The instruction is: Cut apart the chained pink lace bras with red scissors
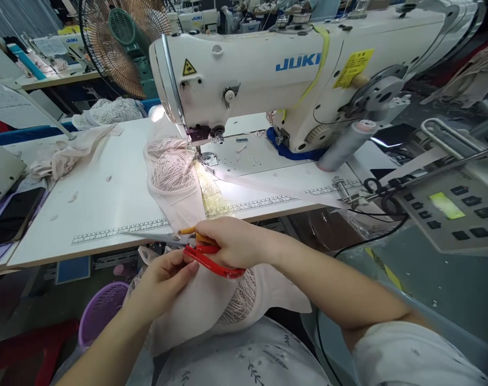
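Note:
My right hand (231, 242) is closed around red-handled scissors (206, 254) whose blades point left along the table's front edge. Just below them, my left hand (165, 276) pinches the pale pink lace garment (175, 177). That garment runs from under the needle of the white JUKI sewing machine (268, 69), over the table edge and down into my lap.
More pink lace pieces (67, 153) lie at the table's back left, on the white sewing table (107, 193) with a printed ruler along its front. A control panel (453, 209) sits at right, a fan (119, 37) behind, and a purple basket (101, 311) stands below left.

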Tool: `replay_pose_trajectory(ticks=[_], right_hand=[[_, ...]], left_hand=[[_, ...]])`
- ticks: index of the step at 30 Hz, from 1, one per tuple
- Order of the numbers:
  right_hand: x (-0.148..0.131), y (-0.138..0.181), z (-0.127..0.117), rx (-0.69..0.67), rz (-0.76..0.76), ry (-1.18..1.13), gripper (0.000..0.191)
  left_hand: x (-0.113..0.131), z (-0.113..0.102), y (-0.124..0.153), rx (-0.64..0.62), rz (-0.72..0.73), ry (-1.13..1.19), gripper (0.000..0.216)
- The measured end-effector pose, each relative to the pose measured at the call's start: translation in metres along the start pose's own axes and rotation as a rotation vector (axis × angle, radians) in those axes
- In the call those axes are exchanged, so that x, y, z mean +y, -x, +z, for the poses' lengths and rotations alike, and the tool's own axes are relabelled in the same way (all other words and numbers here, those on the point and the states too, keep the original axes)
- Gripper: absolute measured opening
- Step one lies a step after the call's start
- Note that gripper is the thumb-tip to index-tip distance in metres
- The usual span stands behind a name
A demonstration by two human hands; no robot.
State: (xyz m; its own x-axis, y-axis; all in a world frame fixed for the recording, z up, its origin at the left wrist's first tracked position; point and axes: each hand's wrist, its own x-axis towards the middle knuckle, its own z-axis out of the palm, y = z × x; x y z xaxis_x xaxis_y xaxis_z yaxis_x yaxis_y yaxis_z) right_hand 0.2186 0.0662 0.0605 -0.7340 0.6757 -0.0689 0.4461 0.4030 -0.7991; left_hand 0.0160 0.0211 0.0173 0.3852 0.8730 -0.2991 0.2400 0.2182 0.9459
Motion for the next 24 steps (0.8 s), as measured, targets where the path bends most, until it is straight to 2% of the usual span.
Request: replay_pose_trajectory(ticks=[3, 4, 6, 9, 11, 24], right_hand=[[0.004, 0.022, 0.014, 0.237, 0.095, -0.248, 0.021], [0.006, 0.031, 0.018, 0.275, 0.1, -0.289, 0.023], [0.011, 0.05, 0.027, 0.222, 0.115, -0.256, 0.028], [0.018, 0.07, 0.04, -0.029, 0.189, -0.128, 0.03], [0.02, 0.074, 0.047, -0.12, 0.221, -0.073, 0.034], [0.002, 0.053, 0.058, -0.072, 0.336, -0.142, 0.031]], left_hand=[[-0.01, -0.004, 0.003, 0.071, -0.027, 0.097, 0.02], [-0.013, -0.006, 0.004, 0.097, -0.033, 0.119, 0.021], [-0.018, -0.008, 0.007, 0.142, -0.036, 0.153, 0.022], [-0.021, -0.01, 0.008, 0.168, -0.04, 0.201, 0.023], [-0.022, -0.009, 0.009, 0.169, -0.042, 0.233, 0.024], [-0.013, -0.001, 0.013, 0.226, -0.092, 0.214, 0.032]])
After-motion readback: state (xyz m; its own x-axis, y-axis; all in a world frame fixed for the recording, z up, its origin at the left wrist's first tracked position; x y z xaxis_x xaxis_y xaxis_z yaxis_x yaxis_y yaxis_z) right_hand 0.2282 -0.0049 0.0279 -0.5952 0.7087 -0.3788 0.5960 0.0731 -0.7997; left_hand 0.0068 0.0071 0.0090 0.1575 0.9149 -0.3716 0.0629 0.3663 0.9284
